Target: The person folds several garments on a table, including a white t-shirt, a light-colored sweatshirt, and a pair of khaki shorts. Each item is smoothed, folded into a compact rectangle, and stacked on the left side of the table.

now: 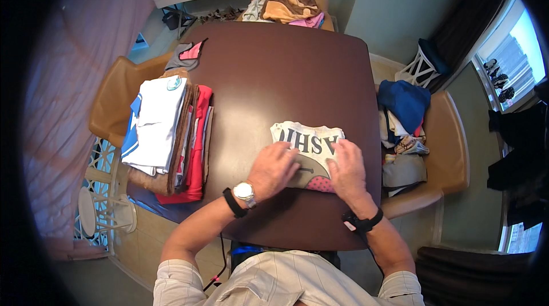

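Observation:
A folded white garment with dark printed letters, a grey shape and a pink dotted patch [315, 164] lies on the dark brown table [283, 79], near its front right. My left hand [274, 169], with a watch at the wrist, rests on the garment's left side, fingers bent. On its right side lies my right hand [349, 171], fingers spread. Whether either hand pinches the cloth cannot be told. Left of them rises a tall stack of folded clothes, a white garment with blue trim [156, 126] on top and red cloth [199, 147] at its side.
A grey and pink cloth [186, 55] lies at the table's far left corner. Heaped clothes fill a tan chair [454, 147] on the right. More clothes [291, 6] lie on the far chair. Another tan chair [111, 100] stands behind the stack, left. A black cable hangs by my left arm.

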`<state>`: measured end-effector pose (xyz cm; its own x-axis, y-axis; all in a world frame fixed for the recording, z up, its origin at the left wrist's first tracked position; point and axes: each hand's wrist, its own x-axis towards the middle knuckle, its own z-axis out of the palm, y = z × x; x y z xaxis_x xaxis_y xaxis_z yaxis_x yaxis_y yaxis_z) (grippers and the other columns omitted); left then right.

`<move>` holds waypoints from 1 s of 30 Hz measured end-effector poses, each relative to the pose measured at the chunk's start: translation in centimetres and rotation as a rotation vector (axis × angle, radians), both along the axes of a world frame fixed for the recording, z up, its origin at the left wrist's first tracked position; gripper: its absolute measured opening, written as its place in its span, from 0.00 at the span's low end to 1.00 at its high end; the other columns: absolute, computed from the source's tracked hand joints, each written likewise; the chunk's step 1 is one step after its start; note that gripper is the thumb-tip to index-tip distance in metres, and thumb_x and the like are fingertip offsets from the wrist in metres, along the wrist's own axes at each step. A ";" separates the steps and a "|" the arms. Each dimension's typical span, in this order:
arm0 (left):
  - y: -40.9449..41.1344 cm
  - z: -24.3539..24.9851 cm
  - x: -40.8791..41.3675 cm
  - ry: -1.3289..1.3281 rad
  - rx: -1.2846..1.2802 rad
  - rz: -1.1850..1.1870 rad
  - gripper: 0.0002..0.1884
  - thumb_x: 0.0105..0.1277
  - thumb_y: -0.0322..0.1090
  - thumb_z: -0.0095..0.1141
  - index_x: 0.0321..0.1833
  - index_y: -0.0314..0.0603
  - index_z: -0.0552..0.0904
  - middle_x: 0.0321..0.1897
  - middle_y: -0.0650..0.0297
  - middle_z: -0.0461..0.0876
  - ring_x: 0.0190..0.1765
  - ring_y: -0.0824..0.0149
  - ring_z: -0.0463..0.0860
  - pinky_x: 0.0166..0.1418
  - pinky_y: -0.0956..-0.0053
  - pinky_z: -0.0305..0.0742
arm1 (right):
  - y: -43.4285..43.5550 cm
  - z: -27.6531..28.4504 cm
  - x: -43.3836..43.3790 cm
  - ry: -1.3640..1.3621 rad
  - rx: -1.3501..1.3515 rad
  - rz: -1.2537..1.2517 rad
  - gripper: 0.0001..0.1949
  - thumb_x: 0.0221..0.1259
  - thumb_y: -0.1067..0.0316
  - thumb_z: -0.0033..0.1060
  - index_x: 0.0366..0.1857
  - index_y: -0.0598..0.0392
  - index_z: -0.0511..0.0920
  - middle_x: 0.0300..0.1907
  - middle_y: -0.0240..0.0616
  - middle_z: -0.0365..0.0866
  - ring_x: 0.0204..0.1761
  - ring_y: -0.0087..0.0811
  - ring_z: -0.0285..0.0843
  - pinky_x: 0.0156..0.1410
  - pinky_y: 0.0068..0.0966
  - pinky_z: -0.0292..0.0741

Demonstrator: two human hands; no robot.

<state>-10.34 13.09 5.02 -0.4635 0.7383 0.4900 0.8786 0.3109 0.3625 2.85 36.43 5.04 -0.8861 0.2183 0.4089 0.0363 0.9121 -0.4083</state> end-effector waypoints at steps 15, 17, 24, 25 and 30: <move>2.3 -7.0 1.9 0.018 -0.344 -0.005 0.38 0.83 0.53 0.58 0.85 0.29 0.75 0.90 0.38 0.68 0.93 0.40 0.63 0.97 0.39 0.50 | -1.5 -6.2 -1.2 -0.247 0.149 0.162 0.31 0.74 0.60 0.70 0.80 0.54 0.79 0.86 0.54 0.68 0.92 0.63 0.56 0.95 0.64 0.51; 2.3 -7.5 2.0 0.037 -0.335 0.000 0.38 0.83 0.53 0.57 0.85 0.29 0.75 0.90 0.38 0.68 0.93 0.40 0.63 0.97 0.39 0.50 | -1.4 -6.3 -1.6 -0.229 0.150 0.176 0.31 0.74 0.60 0.70 0.79 0.54 0.79 0.85 0.54 0.69 0.91 0.64 0.56 0.95 0.64 0.51; 1.5 -7.0 4.0 0.033 -0.368 0.064 0.39 0.83 0.54 0.57 0.86 0.29 0.74 0.89 0.37 0.68 0.93 0.39 0.63 0.96 0.39 0.51 | -1.1 -6.1 -0.7 -0.185 0.150 0.282 0.31 0.72 0.60 0.71 0.78 0.54 0.79 0.83 0.55 0.71 0.89 0.64 0.59 0.94 0.66 0.54; 0.9 -6.8 4.8 0.030 -0.376 0.077 0.39 0.83 0.54 0.58 0.86 0.28 0.74 0.89 0.37 0.68 0.93 0.39 0.63 0.96 0.39 0.51 | -1.4 -5.6 0.0 -0.200 0.142 0.308 0.31 0.72 0.60 0.71 0.78 0.54 0.80 0.83 0.55 0.71 0.89 0.64 0.59 0.94 0.67 0.54; -2.3 -6.2 9.7 0.017 -0.367 0.071 0.41 0.80 0.56 0.62 0.85 0.28 0.74 0.87 0.35 0.70 0.91 0.36 0.65 0.95 0.37 0.53 | -3.2 -5.2 3.3 -0.208 0.133 0.403 0.33 0.68 0.60 0.73 0.78 0.55 0.79 0.83 0.56 0.71 0.89 0.64 0.61 0.93 0.68 0.54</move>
<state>-0.67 10.76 -1.14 -0.5137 0.8326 0.2072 0.8552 0.4776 0.2012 6.16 33.21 -0.20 -0.9556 -0.2022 0.2144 -0.2627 0.9143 -0.3084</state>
